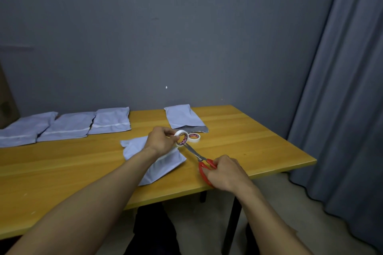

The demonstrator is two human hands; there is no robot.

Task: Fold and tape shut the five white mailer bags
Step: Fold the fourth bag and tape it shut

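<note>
Red-handled scissors (199, 159) gripped in right hand (226, 174) point far-left toward tape roll (180, 131) pinched by left hand (160, 141).

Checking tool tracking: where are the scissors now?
Head view, centre-right: the scissors are in the right hand, blades reaching to the tape roll the left hand holds.

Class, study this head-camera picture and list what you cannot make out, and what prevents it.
All in the head view:
1. Whether tape lies between the red scissors' blades: too small, and close against the left hand.
2. The print inside the held tape roll: too small.
3. The near mailer bag's fold: covered by the left forearm.
4. The leftmost mailer bag: cut off by the picture's left edge.
</note>
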